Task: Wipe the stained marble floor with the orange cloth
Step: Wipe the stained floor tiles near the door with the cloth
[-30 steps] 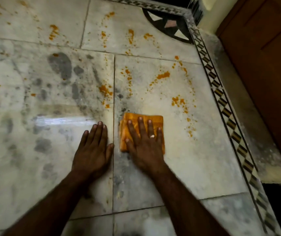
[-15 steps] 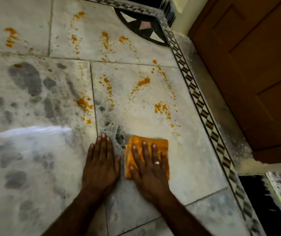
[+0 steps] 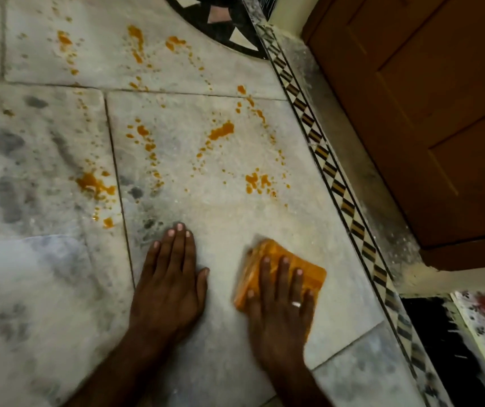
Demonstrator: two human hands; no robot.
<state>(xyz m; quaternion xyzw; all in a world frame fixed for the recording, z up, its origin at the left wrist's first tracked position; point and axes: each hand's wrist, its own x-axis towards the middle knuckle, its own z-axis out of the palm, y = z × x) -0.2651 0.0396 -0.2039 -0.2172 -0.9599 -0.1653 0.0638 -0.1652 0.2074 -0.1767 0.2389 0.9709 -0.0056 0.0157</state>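
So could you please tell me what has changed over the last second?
The right hand slid the orange cloth rightward, away from the tile seam toward the patterned border. The left hand crossed that seam onto the same tile. Both hands stay flat; the orange stains ahead remain unwiped.

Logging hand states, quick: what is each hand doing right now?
Left hand: open, flat on the grey-white marble floor.
Right hand: open, straight fingers pressing the folded orange cloth.

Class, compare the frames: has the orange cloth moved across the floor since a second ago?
Yes. The orange cloth has slid right, away from the tile seam it lay beside, toward the patterned border.
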